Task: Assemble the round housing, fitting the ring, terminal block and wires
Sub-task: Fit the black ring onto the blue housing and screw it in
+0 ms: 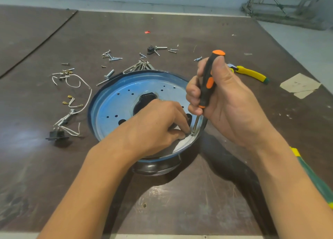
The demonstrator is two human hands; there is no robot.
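Fingers of right hand grip screwdriver; left hand pinches screw at housing rim.

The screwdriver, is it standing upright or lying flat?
Nearly upright: the right hand grips the screwdriver, orange cap up, tip down on a screw the left hand pinches inside the round housing.

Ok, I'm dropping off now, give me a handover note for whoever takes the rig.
Right hand grips the screwdriver, tip on a screw at the housing's near-right inner wall. Left hand pinches that screw to steady it.
Done: housing sits open side up on the table.
To do: drive this screw; wires and black terminal block lie loose left of the housing, spare screws beyond it.
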